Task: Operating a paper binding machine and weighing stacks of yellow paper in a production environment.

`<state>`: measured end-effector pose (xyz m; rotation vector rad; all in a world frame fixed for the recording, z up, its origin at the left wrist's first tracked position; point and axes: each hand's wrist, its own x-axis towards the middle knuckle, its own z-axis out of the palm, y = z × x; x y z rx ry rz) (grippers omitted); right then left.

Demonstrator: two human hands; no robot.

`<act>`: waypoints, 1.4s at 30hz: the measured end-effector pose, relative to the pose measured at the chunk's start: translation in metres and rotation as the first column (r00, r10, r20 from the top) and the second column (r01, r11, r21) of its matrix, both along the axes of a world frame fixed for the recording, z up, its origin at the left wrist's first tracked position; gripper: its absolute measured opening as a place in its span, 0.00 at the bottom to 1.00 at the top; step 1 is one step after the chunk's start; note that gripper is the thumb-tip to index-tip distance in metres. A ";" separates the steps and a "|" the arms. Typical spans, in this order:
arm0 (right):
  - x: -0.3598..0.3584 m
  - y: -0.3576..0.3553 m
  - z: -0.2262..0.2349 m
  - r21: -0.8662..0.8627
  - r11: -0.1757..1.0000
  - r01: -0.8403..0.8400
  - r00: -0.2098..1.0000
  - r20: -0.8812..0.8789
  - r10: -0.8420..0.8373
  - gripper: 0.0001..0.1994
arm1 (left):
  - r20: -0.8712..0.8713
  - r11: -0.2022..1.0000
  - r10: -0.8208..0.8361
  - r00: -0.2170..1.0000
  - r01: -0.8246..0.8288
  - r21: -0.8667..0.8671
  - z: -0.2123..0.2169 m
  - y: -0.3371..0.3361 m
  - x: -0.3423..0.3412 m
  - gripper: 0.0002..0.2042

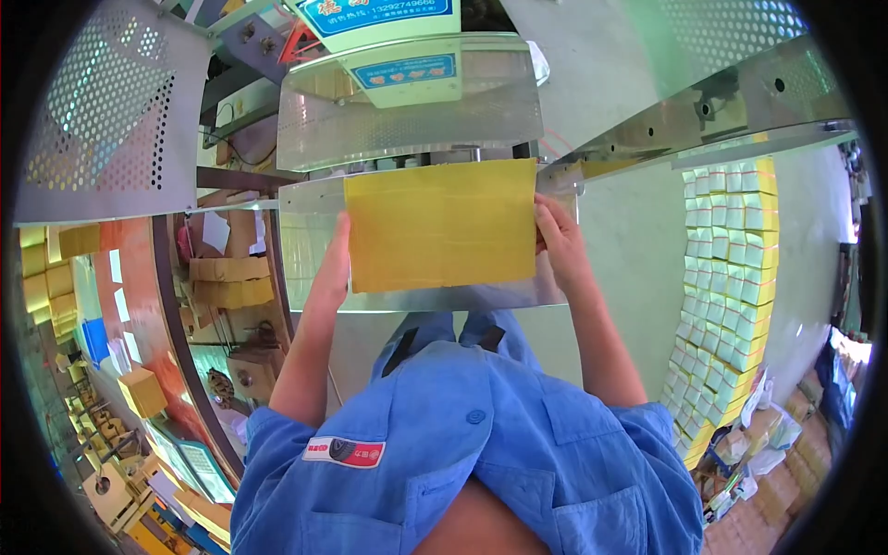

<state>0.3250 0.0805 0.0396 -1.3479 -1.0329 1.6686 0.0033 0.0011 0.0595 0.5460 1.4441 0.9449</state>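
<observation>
A flat, rectangular yellow sheet of paper point(442, 227) lies level between my two hands, above a shiny metal tray point(416, 298). Along its left edge presses my left hand point(335, 264), its fingers partly hidden by the edge. My right hand point(559, 239) grips the right edge, fingers bent and closed on it near the upper corner. Whether this is one sheet or a thin stack, I cannot tell. Just beyond the sheet's far edge rises a clear, glossy cover point(412, 106) on the machine.
A perforated metal panel point(111, 111) stands at the left, and a metal rail point(703, 111) runs off to the right. Long rows of banded yellow-and-white paper bundles point(726, 277) line the floor at right. To the left are a brown box point(141, 393) and a reddish-brown board point(139, 277).
</observation>
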 end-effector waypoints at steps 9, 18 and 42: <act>-0.005 -0.002 -0.002 -0.020 0.996 0.085 0.996 -0.038 -0.086 0.14 | 0.018 0.988 -0.030 0.999 0.027 0.150 -0.019 -0.010 -0.002 0.32; -0.014 -0.003 -0.009 0.019 0.989 0.148 0.988 -0.033 -0.148 0.14 | 0.050 0.998 0.008 0.999 -0.011 0.067 -0.007 -0.007 0.006 0.32; -0.050 -0.009 0.013 0.196 0.979 0.056 0.991 -0.127 -0.031 0.26 | 0.434 0.885 0.322 0.841 -0.430 0.176 -0.033 0.020 0.042 0.25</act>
